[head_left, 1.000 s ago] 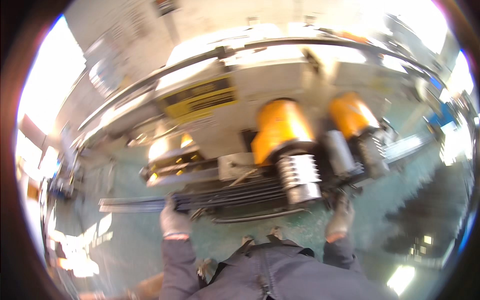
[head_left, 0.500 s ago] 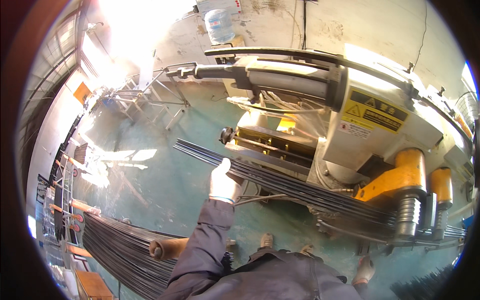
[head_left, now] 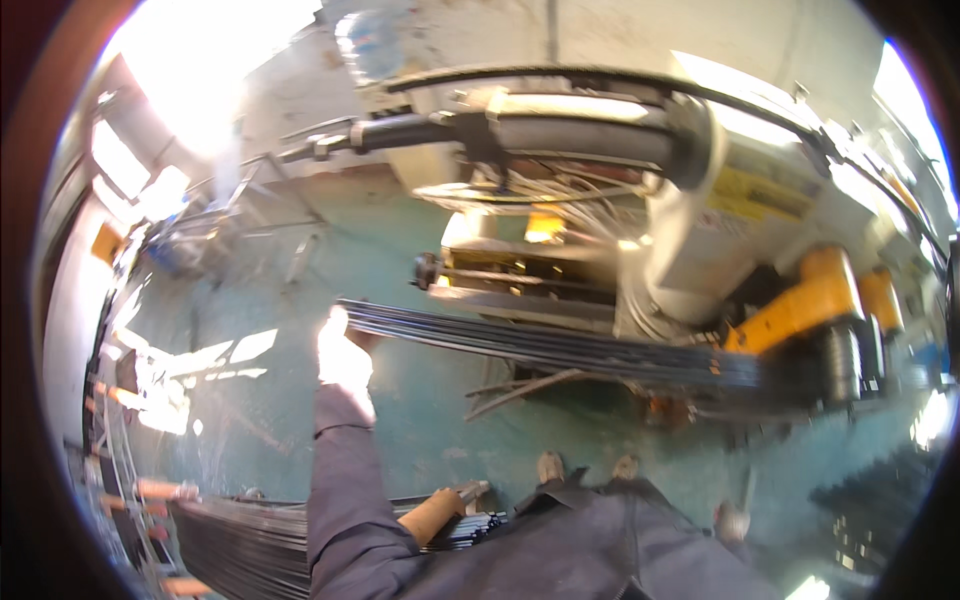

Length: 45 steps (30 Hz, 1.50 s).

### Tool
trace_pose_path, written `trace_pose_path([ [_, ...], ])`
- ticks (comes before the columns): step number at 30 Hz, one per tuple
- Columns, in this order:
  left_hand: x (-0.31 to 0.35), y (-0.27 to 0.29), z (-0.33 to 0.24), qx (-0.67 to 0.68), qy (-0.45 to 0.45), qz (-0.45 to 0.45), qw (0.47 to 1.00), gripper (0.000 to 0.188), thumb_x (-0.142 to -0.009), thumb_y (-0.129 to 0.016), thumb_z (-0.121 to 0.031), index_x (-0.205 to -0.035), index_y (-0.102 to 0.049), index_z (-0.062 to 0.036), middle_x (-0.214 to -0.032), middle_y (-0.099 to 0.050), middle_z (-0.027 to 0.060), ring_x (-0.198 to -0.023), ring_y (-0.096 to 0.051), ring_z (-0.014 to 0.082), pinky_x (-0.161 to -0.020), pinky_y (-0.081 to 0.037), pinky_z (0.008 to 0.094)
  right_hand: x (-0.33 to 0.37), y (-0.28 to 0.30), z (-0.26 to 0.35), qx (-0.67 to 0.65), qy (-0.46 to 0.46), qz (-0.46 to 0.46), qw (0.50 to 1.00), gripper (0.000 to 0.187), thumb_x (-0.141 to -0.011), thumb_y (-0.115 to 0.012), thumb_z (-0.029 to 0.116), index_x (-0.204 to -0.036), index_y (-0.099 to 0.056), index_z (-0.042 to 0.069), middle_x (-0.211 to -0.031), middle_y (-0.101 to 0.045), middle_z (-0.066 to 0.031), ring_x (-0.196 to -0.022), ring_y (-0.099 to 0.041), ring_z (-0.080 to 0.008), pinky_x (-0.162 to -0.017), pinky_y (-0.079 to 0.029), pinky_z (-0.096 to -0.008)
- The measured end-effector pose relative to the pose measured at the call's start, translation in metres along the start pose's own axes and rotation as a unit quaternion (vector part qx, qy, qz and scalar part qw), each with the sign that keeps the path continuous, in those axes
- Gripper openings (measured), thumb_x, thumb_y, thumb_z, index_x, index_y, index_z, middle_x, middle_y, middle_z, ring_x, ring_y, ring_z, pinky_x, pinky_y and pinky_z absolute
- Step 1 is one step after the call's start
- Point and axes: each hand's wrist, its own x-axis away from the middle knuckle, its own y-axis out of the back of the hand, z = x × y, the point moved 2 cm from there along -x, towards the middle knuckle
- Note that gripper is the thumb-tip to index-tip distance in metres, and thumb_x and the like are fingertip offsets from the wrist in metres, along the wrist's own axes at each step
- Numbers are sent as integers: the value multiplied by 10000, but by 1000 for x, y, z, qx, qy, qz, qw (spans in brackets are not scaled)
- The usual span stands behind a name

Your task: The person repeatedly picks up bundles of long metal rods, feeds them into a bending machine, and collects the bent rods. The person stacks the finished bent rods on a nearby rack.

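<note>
My left hand, in a white work glove, is closed around the left end of a bundle of long thin black rods. Its fingers are partly behind the rods and washed out by glare. From there the bundle runs rightward in front of the machine, toward an orange arm with a ribbed metal roller; the far right end is blurred. My right hand, also gloved, is low beside my right hip, away from the bundle. It is small and smeared, so its fingers cannot be made out.
A large pale machine with a long cylinder stands across the front. Many black rods lie on a rack at lower left, beside an orange-brown padded post. More dark rods are at lower right. A metal frame stands far left.
My left hand has slid leftward along the rods to their end. The bundle appears more level, and the whole view has shifted and blurred. My right hand stays low by my side.
</note>
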Motion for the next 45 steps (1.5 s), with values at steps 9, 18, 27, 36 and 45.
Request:
trace_pose_path([
  [9, -13, 28, -5, -52, 115, 24, 992, 722, -1199, -538, -517, -1659, -460, 34, -1643, -556, 307, -1489, -576, 485, -1312, -446, 638, 12, -5, 29, -21, -33, 6, 999, 377, -975, -733, 388, -911, -853, 36, -803, -807, -69, -753, -743, -176, -728, -550, -357],
  [18, 52, -15, 55, -51, -91, -120, 987, 853, -1164, -563, -591, -1741, -388, 12, -1806, -410, 217, -1636, -435, 385, -1418, -294, 508, -53, -26, 78, 16, 76, 140, 987, 395, -1004, -758, 392, -1040, -873, 16, -901, -848, -100, -840, -798, -177, -815, -609, -361],
  [27, 196, -67, 352, 53, 266, -210, 939, 707, -1177, -495, -543, -1634, -496, -4, -1672, -581, 153, -1543, -545, 356, -1265, -490, 542, -229, -7, 18, 102, 282, 36, 953, 569, -914, -795, 515, -1208, -850, 30, -1175, -830, -269, -1209, -790, -425, -1046, -609, -466],
  [36, 254, -186, 371, -165, 256, 27, 952, 348, -1149, -614, -349, -1345, -718, -82, -1328, -778, 91, -1182, -743, 287, -999, -608, 413, -241, 53, 75, 243, 54, 158, 955, 677, -1034, -705, 615, -1327, -813, 14, -1318, -816, -226, -1285, -757, -419, -1102, -586, -465],
  [45, 248, -205, 344, -60, 258, 73, 962, 564, -1219, -416, -507, -1589, -581, -115, -1602, -622, 119, -1407, -603, 312, -1160, -478, 488, -133, 88, 67, 179, 2, 102, 979, 674, -1033, -710, 610, -1277, -828, -7, -1266, -805, -288, -1259, -762, -439, -1088, -585, -491],
])
